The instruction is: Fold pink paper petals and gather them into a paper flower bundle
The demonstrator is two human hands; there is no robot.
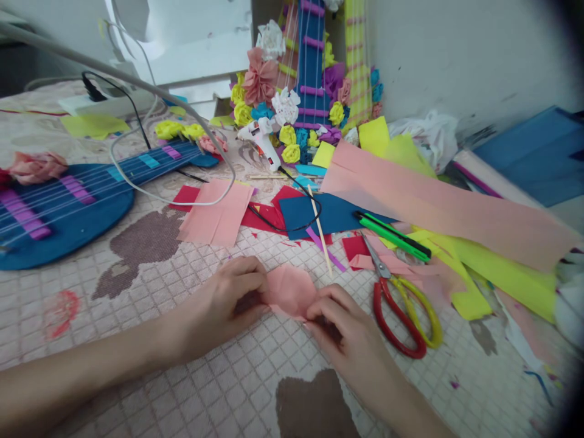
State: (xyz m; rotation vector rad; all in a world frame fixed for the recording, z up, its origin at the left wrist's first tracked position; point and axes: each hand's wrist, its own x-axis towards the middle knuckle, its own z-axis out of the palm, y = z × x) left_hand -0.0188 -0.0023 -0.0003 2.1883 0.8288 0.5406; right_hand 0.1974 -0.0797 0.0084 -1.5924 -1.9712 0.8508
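Note:
A small piece of pink paper (288,291) lies on the quilted cover between my two hands. My left hand (219,307) pinches its left edge with curled fingers. My right hand (349,331) grips its right edge, fingers folded over it. Red-and-yellow scissors (401,310) lie just right of my right hand. A thin wooden stick (320,232) lies behind the paper.
Sheets of pink (438,207), yellow (497,267), blue (328,213) and red paper (267,216) cover the back. A white glue gun (262,141) with its black cord, a green pen (392,236), a blue paper guitar (68,207) and a tower of paper flowers (296,91) stand beyond.

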